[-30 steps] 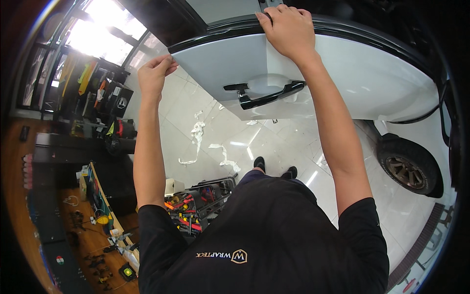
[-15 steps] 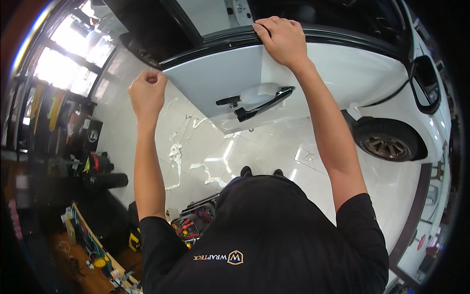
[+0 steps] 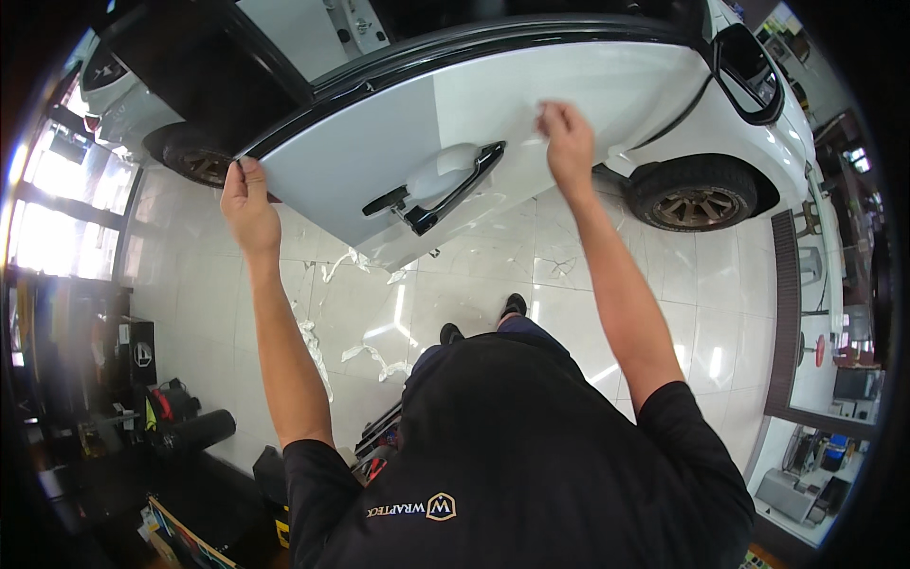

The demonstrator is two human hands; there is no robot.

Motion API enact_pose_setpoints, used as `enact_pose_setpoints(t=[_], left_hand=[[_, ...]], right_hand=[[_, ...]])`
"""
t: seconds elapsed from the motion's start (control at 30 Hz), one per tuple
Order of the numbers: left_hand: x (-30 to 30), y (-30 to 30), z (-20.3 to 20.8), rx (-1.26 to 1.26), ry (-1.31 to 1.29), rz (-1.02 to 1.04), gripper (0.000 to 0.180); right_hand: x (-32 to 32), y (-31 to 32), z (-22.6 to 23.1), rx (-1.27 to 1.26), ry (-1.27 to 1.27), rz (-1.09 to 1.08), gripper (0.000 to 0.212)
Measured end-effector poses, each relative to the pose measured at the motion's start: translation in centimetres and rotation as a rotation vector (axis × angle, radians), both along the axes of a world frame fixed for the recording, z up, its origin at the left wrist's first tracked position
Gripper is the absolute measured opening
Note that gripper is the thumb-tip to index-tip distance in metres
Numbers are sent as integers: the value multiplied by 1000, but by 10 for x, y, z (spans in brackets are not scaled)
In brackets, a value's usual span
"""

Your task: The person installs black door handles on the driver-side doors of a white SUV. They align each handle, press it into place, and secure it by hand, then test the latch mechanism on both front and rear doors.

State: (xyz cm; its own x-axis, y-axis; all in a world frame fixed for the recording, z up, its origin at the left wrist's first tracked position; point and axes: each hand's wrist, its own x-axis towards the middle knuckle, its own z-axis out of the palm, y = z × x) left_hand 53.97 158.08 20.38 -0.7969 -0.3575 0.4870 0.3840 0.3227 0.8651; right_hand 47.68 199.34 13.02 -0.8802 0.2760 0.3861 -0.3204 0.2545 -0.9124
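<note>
The car door (image 3: 559, 81) stands open in front of me, white toward the front and covered with a light grey layer (image 3: 370, 142) toward its rear edge. My left hand (image 3: 250, 209) is closed at the door's rear upper corner, thumb and fingers pinched around the edge. Off the door's face, my right hand (image 3: 571, 152) hangs in the air, its fingertips smeared by motion. Whether it holds anything does not show. A glossy black door handle (image 3: 462, 190) sticks out from the panel beside a pale rounded recess.
White scraps of peeled film (image 3: 377, 360) lie on the tiled floor (image 3: 474, 275). The car's front wheel (image 3: 697, 196) and side mirror (image 3: 747, 74) are at the right. A black roll (image 3: 196, 433) and boxes stand at the left, with a tool cart (image 3: 379, 441) by my left side.
My right hand has let go of the door's top edge and moved down in front of the panel. My left hand now grips the door corner. The view has shifted to the right.
</note>
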Motion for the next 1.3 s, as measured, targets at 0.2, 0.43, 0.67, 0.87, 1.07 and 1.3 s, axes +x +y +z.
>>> enact_pose_setpoints(t=[0.2,0.43,0.67,0.87,1.07,1.3], left_hand=[[-7,-12,-25,-7,44,38,46],[1,-3,-12,25,-82,-2,48],[1,1,-10,-8,-107,61,54],[5,-39,-20,-19,-164,88,60],[7,-6,-6,-78,-171,166,59],[11,-22,-2,-115,-274,165,59]], right_hand=[[52,-34,-78,-414,-609,304,39],[42,-56,-86,-852,-646,367,39],[40,-70,-84,-1200,-745,424,30],[39,-70,-100,-1444,-551,527,14],[51,-80,-102,-1700,-475,444,15],[61,-64,-80,-1695,-536,393,21]])
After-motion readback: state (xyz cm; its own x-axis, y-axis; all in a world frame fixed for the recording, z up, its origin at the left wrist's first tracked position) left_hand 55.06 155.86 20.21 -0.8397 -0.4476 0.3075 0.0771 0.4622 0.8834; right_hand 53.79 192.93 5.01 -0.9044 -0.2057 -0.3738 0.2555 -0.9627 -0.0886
